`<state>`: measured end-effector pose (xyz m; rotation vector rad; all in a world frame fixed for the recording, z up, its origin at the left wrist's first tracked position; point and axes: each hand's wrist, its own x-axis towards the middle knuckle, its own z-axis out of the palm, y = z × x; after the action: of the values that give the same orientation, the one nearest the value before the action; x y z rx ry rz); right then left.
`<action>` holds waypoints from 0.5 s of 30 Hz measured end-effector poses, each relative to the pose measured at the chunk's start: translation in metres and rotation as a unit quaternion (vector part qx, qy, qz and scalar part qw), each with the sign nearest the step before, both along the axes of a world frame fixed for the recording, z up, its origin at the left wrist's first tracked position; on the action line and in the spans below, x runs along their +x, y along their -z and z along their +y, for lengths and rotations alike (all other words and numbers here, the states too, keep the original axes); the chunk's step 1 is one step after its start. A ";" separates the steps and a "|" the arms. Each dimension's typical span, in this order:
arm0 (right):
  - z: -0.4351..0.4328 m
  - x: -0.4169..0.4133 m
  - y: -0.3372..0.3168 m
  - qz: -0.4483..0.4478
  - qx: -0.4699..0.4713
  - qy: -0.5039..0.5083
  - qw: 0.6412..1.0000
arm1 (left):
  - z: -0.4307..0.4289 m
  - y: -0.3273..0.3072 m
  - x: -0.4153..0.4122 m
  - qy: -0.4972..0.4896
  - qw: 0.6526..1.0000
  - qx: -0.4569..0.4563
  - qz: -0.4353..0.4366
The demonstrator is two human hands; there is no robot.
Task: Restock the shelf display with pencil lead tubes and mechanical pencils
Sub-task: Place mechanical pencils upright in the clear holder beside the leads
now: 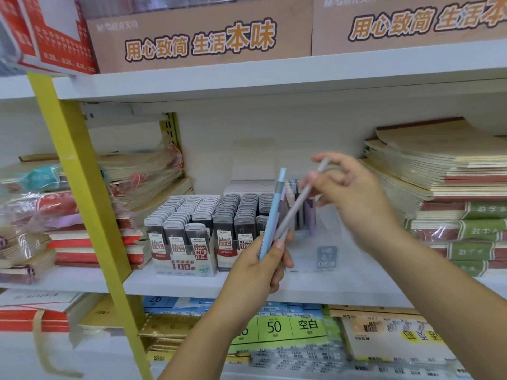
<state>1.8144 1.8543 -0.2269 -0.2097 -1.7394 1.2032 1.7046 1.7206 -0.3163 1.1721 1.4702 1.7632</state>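
Note:
My left hand [262, 266] grips a small bunch of mechanical pencils in front of the middle shelf; a light blue pencil [273, 212] sticks up highest. My right hand [354, 193] pinches the upper end of a grey pencil [300, 201] whose lower end still lies in the left hand's bunch. Behind them a clear pencil display box [323, 231] holds a few upright pencils [308, 212] at its back left. To its left stand two display boxes packed with pencil lead tubes [192, 223], labelled 0.5 and 0.7.
Stacks of notebooks [439, 193] fill the shelf's right side and wrapped notebook bundles [82, 215] the left. A yellow post [82, 174] slants across the left. Cardboard boxes [203, 37] sit on the upper shelf; paper packs [274, 327] lie below.

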 end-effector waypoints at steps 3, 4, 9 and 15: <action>0.016 0.010 -0.011 0.085 0.031 0.060 0.994 | -0.004 0.005 -0.007 -0.034 0.999 -0.005 -0.032; 0.021 0.012 -0.012 0.076 0.069 0.077 0.992 | -0.005 0.006 -0.010 -0.043 0.998 -0.005 -0.038; 0.035 -0.001 0.000 -0.113 0.268 0.155 0.944 | -0.007 0.008 -0.018 -0.061 0.997 -0.010 -0.038; 0.042 -0.017 0.025 -0.195 0.332 0.143 0.912 | -0.008 0.009 -0.023 -0.065 0.997 -0.006 -0.032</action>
<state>1.7978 1.8959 -0.2518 -0.2914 -2.2694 0.3221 1.6813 1.7123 -0.3254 1.0257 1.5469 1.8575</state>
